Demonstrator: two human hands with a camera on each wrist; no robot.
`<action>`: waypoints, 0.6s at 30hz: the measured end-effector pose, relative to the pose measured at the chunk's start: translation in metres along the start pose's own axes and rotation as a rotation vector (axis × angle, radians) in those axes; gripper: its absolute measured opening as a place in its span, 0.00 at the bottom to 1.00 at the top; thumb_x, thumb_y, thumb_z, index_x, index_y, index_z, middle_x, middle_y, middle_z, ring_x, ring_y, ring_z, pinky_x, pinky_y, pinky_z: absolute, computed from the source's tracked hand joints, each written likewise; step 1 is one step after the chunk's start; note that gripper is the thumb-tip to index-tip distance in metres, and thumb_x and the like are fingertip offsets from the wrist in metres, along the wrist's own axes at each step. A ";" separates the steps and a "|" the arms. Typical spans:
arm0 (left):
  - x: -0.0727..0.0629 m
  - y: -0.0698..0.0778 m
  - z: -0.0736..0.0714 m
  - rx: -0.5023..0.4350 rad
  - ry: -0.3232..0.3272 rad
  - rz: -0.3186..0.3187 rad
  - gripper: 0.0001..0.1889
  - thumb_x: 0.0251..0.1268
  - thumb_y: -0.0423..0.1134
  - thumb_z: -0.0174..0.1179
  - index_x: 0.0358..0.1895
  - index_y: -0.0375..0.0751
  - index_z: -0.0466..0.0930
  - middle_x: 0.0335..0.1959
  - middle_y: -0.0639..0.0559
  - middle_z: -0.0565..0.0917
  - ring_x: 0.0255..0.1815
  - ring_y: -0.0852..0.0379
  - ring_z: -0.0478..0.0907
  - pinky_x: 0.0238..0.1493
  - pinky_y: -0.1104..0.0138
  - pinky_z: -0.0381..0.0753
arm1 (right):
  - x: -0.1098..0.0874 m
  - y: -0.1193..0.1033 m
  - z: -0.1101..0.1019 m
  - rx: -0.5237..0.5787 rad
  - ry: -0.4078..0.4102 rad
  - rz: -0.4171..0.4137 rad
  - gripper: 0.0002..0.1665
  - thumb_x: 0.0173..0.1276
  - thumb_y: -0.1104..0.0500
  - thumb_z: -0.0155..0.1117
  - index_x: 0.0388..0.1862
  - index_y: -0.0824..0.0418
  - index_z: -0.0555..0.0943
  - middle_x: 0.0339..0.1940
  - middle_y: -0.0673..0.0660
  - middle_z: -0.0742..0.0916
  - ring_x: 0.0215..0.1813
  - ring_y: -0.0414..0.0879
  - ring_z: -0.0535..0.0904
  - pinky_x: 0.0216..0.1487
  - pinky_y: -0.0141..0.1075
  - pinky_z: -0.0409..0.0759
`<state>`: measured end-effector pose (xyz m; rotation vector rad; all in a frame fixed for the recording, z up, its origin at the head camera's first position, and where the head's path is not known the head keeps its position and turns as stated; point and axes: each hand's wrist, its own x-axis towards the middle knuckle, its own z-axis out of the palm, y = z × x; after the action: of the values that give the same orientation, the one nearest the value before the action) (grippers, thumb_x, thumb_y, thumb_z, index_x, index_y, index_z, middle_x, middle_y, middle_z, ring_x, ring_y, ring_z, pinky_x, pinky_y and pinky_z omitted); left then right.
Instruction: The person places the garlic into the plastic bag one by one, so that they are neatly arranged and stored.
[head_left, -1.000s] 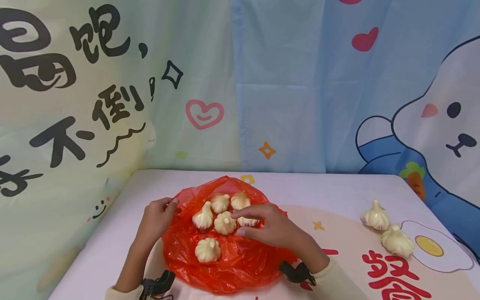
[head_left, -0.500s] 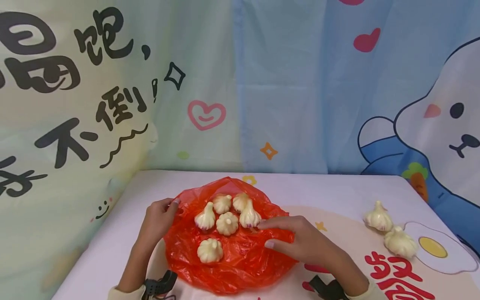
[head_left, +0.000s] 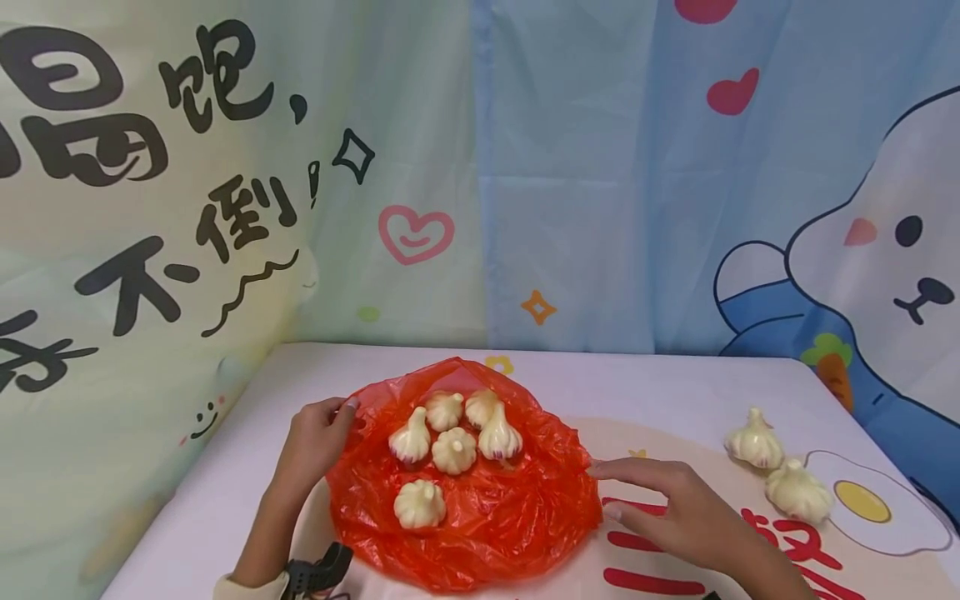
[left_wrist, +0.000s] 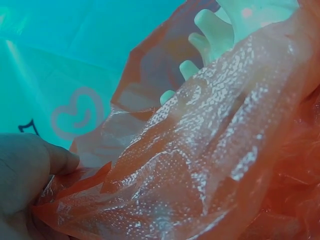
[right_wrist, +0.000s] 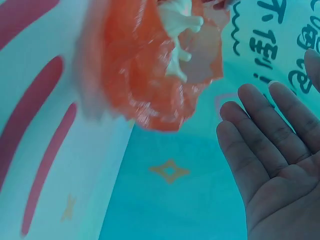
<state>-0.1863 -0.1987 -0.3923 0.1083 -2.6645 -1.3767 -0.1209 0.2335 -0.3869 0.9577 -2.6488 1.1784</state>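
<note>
A red plastic bag (head_left: 517, 525) lies spread on the table with several garlic bulbs (head_left: 453, 451) in it. My left hand (head_left: 317, 442) pinches the bag's left edge between thumb and fingers; the left wrist view shows the thin film (left_wrist: 165, 185) raised beside that hand (left_wrist: 25, 175). To the right of the bag is my right hand (head_left: 667, 504), fingers extended, holding nothing, its fingertips close to the bag's edge. The right wrist view shows its palm (right_wrist: 285, 200) bare and its fingers straight.
Two more garlic bulbs, one behind (head_left: 754, 440) and one in front (head_left: 798, 490), lie on the right of the table beside a printed egg. The printed table cover (head_left: 622, 387) reaches back to a cloth backdrop (head_left: 562, 208).
My right hand has let go of a garlic bulb, now standing at the right of the group in the bag, and has moved right, off the bag. The left hand keeps its place.
</note>
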 end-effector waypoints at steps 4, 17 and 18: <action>-0.001 0.001 -0.001 -0.004 -0.001 -0.001 0.19 0.76 0.48 0.48 0.50 0.36 0.82 0.37 0.46 0.84 0.32 0.52 0.81 0.37 0.63 0.83 | -0.016 0.005 -0.012 -0.087 0.083 0.027 0.24 0.61 0.55 0.73 0.57 0.50 0.82 0.53 0.48 0.85 0.54 0.40 0.81 0.42 0.45 0.83; -0.003 0.001 -0.002 -0.012 0.000 0.001 0.20 0.76 0.48 0.48 0.52 0.36 0.81 0.39 0.46 0.85 0.33 0.52 0.81 0.38 0.62 0.83 | -0.063 0.042 -0.062 -0.348 0.380 0.338 0.33 0.54 0.58 0.78 0.60 0.61 0.79 0.54 0.67 0.83 0.58 0.47 0.79 0.34 0.45 0.83; -0.003 0.001 -0.002 -0.016 0.001 0.003 0.20 0.76 0.48 0.48 0.52 0.36 0.81 0.39 0.46 0.85 0.33 0.52 0.82 0.38 0.62 0.83 | -0.065 0.046 -0.064 -0.356 0.395 0.371 0.34 0.56 0.58 0.77 0.62 0.62 0.77 0.56 0.69 0.82 0.58 0.57 0.78 0.35 0.49 0.82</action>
<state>-0.1832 -0.1988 -0.3906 0.1041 -2.6510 -1.3964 -0.1056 0.3342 -0.3927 0.1590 -2.6284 0.7928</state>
